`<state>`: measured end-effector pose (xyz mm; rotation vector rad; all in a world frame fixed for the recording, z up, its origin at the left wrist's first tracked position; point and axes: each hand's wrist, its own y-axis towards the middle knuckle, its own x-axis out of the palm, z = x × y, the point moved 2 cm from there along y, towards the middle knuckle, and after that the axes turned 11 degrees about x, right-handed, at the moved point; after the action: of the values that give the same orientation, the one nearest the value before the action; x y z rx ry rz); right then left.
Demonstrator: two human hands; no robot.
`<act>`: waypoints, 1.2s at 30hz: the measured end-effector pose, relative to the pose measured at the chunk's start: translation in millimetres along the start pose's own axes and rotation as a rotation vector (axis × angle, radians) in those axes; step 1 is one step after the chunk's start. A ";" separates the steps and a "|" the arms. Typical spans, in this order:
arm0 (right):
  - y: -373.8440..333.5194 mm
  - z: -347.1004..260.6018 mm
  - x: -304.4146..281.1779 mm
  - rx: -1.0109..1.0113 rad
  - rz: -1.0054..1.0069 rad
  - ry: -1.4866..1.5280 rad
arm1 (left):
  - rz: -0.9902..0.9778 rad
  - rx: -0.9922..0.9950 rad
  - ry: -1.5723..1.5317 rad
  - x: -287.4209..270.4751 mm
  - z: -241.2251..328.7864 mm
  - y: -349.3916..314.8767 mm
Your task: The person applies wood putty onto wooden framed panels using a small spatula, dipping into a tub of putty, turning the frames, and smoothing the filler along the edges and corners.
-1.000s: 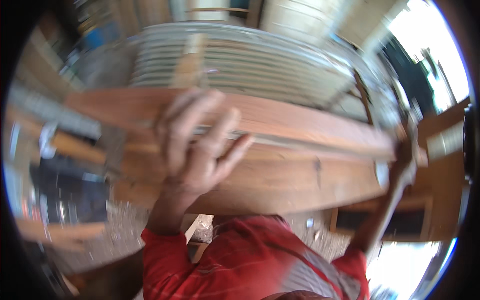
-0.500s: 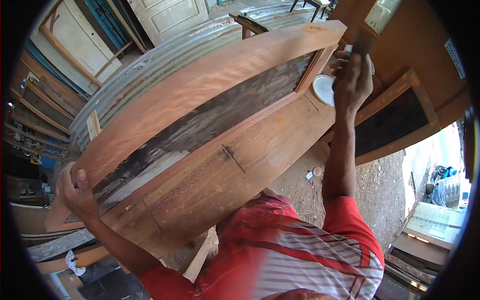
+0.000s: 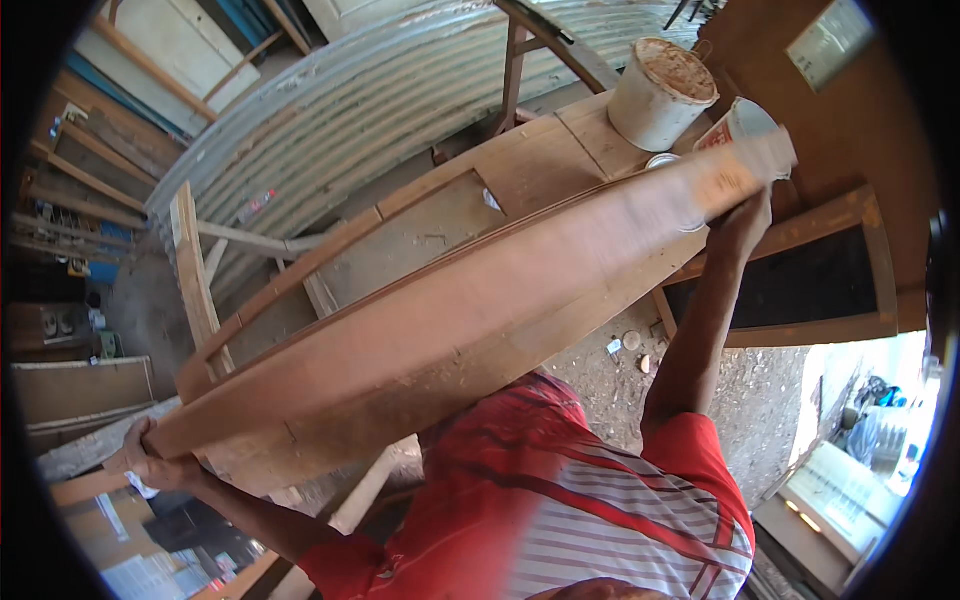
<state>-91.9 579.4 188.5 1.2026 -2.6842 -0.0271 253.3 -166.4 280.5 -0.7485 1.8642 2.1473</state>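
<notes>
The person's hands are well apart, each clamped on one end of a long wooden piece (image 3: 450,305): the left hand (image 3: 162,462) at eight o'clock, the right hand (image 3: 745,218) towards two, its fingers partly hidden. The piece slants across the middle, above a workbench (image 3: 545,165). A white bucket (image 3: 650,115) stands towards one o'clock.

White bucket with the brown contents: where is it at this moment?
In the head view, the white bucket stands at upper right on the wooden work surface, left of a smaller pail, beyond the held wooden piece.
</notes>
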 end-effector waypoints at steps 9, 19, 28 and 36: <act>-53.5 100.3 -72.2 0.071 0.052 -0.155 | 0.270 0.248 -0.004 -63.7 7.3 -89.8; -63.4 113.4 -100.5 0.169 -0.055 -0.327 | 0.232 0.612 -0.015 -89.3 32.7 -121.1; -35.5 127.8 -94.8 0.187 -0.182 -0.463 | 0.281 0.104 0.115 -67.1 107.4 -92.2; -36.6 130.4 -65.1 0.156 -0.245 -0.516 | 0.384 0.141 0.065 -57.5 81.2 -86.3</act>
<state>-47.3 594.7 45.8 1.7793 -2.9832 -0.1925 322.8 -61.9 240.4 -0.4656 2.3247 2.1896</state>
